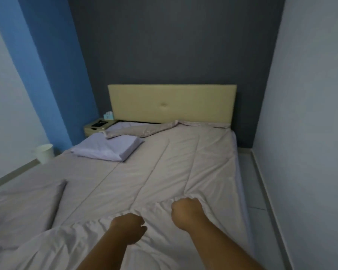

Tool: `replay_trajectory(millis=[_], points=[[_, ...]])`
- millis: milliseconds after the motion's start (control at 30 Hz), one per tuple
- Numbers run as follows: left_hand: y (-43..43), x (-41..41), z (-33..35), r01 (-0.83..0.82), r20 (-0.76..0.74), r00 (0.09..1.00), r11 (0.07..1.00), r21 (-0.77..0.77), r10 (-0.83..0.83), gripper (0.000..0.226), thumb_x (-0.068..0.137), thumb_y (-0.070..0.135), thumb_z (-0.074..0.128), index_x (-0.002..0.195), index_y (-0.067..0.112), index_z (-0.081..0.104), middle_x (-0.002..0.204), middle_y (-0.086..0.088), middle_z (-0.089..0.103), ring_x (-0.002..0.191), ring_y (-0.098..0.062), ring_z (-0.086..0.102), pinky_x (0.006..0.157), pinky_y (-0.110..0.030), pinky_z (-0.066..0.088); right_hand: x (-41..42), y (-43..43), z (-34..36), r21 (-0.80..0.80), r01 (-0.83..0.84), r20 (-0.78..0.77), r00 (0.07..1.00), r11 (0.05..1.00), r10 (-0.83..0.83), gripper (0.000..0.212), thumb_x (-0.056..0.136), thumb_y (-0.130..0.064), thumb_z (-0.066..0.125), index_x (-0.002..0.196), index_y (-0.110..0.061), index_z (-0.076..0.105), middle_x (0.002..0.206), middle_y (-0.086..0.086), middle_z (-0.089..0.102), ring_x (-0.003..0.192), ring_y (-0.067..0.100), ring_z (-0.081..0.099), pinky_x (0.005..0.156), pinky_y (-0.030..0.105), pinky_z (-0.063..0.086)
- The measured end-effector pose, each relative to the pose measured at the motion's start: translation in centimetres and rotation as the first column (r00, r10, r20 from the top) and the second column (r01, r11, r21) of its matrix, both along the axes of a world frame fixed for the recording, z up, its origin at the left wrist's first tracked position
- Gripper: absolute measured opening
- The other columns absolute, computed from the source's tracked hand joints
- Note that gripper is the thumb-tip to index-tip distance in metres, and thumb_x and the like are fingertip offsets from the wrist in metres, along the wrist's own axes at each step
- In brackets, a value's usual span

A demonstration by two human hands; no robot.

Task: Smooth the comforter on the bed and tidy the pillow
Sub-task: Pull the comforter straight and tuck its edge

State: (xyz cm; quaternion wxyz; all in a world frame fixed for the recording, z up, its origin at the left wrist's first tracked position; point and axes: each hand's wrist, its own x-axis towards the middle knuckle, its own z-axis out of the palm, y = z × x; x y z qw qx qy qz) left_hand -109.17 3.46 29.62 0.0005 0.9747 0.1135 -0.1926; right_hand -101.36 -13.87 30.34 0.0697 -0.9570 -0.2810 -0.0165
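Observation:
A pale beige comforter (pixel 180 162) covers most of the bed, with long creases and a folded-over top edge near the headboard. My left hand (pixel 129 228) and my right hand (pixel 187 211) are both closed on a bunched ridge of the comforter near the foot of the bed. A lilac pillow (pixel 107 148) lies flat at the upper left of the bed, partly under the folded comforter edge. Another raised fold of bedding (pixel 27 199) sits at the left.
A cream headboard (pixel 172 103) stands against the dark wall. A bedside table (pixel 98 126) with a tissue box and dark items is at the left, and a white bin (pixel 44 152) on the floor. A narrow floor strip (pixel 256 191) runs along the right wall.

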Motion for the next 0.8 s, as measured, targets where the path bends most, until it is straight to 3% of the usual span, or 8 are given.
replay_trajectory(millis=[67, 100, 167, 233, 367, 500, 633, 800], points=[[-1.1, 1.5, -0.5, 0.045, 0.030, 0.999, 0.999, -0.015, -0.045, 0.047, 0.094, 0.053, 0.032, 0.137, 0.037, 0.043, 0.146, 0.004, 0.044, 0.134, -0.016, 0.040, 0.107, -0.034, 0.033, 1.0, -1.4, -0.2, -0.019, 0.079, 0.043, 0.996, 0.997, -0.078, 0.007, 0.070, -0.022, 0.071, 0.072, -0.015, 0.070, 0.052, 0.009, 0.049, 0.058, 0.028, 0.060, 0.063, 0.028, 0.046], [-1.7, 2.1, -1.3, 0.058, 0.040, 0.998, 0.998, -0.033, -0.057, 0.047, 0.094, 0.053, 0.032, 0.138, 0.037, 0.041, 0.146, 0.005, 0.044, 0.134, -0.015, 0.040, 0.107, -0.034, 0.034, 1.7, -2.0, -0.6, -0.008, 0.091, 0.061, 0.994, 0.996, -0.090, 0.013, 0.061, -0.025, 0.078, 0.065, -0.016, 0.069, 0.047, 0.008, 0.046, 0.050, 0.027, 0.055, 0.058, 0.024, 0.046], [-2.7, 3.0, -3.3, 0.067, 0.047, 0.997, 0.995, -0.069, -0.064, 0.051, 0.094, 0.053, 0.033, 0.143, 0.037, 0.034, 0.148, 0.004, 0.041, 0.135, -0.017, 0.039, 0.108, -0.034, 0.033, 2.9, -3.6, -2.9, 0.020, 0.146, 0.107, 0.983, 0.989, -0.148, 0.030, 0.034, -0.035, 0.087, 0.048, -0.020, 0.066, 0.044, 0.000, 0.056, 0.042, 0.019, 0.058, 0.049, 0.022, 0.051], [-3.0, 3.9, -5.7, 0.084, 0.049, 0.996, 0.994, -0.073, -0.081, 0.057, 0.094, 0.053, 0.034, 0.147, 0.034, 0.025, 0.151, 0.004, 0.035, 0.136, -0.020, 0.037, 0.109, -0.037, 0.033, 4.1, -4.7, -6.8, -0.007, 0.179, 0.087, 0.980, 0.984, -0.178, 0.027, 0.044, -0.040, 0.085, 0.054, -0.022, 0.068, 0.055, -0.001, 0.065, 0.052, 0.017, 0.064, 0.056, 0.026, 0.052], [-2.3, 7.2, -10.2, 0.127, 0.081, 0.990, 0.988, -0.089, -0.120, 0.067, 0.092, 0.056, 0.033, 0.151, 0.031, 0.013, 0.156, 0.005, 0.026, 0.140, -0.022, 0.028, 0.111, -0.039, 0.030, 5.9, -5.3, -13.7, 0.016, 0.223, 0.069, 0.972, 0.975, -0.224, 0.022, 0.047, -0.045, 0.072, 0.048, -0.024, 0.063, 0.044, -0.001, 0.058, 0.043, 0.015, 0.058, 0.044, 0.026, 0.047], [-0.3, 14.8, -15.1, 0.144, 0.133, 0.982, 0.985, -0.091, -0.132, 0.071, 0.090, 0.061, 0.030, 0.151, 0.033, 0.007, 0.159, 0.008, 0.017, 0.145, -0.023, 0.019, 0.115, -0.041, 0.023, 11.7, -3.3, -18.5, 0.067, 0.247, 0.178, 0.950, 0.967, -0.255, 0.035, 0.065, -0.043, 0.040, 0.062, -0.026, 0.070, 0.055, -0.004, 0.063, 0.050, 0.015, 0.061, 0.046, 0.028, 0.049], [2.1, 23.2, -22.2, 0.161, 0.206, 0.969, 0.983, -0.091, -0.139, 0.079, 0.080, 0.066, 0.011, 0.151, 0.030, 0.007, 0.159, 0.006, 0.015, 0.146, -0.024, 0.017, 0.116, -0.040, 0.020, 19.1, -0.2, -24.4, 0.180, 0.288, 0.220, 0.920, 0.941, -0.324, 0.042, 0.071, -0.045, 0.041, 0.086, -0.023, 0.075, 0.079, -0.006, 0.073, 0.067, 0.016, 0.068, 0.061, 0.027, 0.055], [3.7, 31.0, -31.3, 0.178, 0.262, 0.955, 0.975, -0.136, -0.138, 0.068, 0.093, 0.055, 0.022, 0.152, 0.026, 0.003, 0.160, 0.001, 0.011, 0.147, -0.028, 0.010, 0.119, -0.043, 0.014, 26.6, 2.3, -32.7, 0.145, 0.307, 0.223, 0.916, 0.941, -0.333, 0.050, 0.076, -0.045, 0.043, 0.115, -0.023, 0.066, 0.115, 0.001, 0.069, 0.097, 0.023, 0.067, 0.079, 0.035, 0.054]])
